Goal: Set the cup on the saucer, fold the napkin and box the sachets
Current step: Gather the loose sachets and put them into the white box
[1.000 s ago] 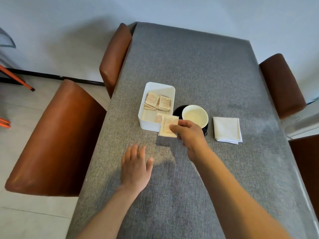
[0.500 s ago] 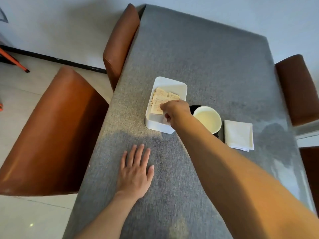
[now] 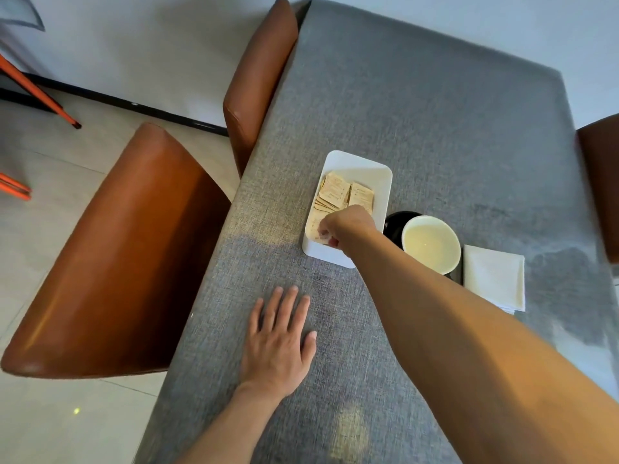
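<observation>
The right hand (image 3: 346, 226) reaches into the near end of the white box (image 3: 382, 182), fingers curled down and pinching a sachet (image 3: 315, 224) lying low inside. More sachets (image 3: 341, 195) are stacked just beyond it. The left hand (image 3: 279, 346) lies flat on the grey table (image 3: 418, 105), fingers straight and spread. Right of the box, the cup (image 3: 431, 244) sits on the dark saucer (image 3: 395, 222), with the folded napkin (image 3: 494, 281) beside it.

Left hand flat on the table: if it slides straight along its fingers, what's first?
Probably the white rectangular plastic box: the left hand points at its near edge across bare grey table.
</observation>
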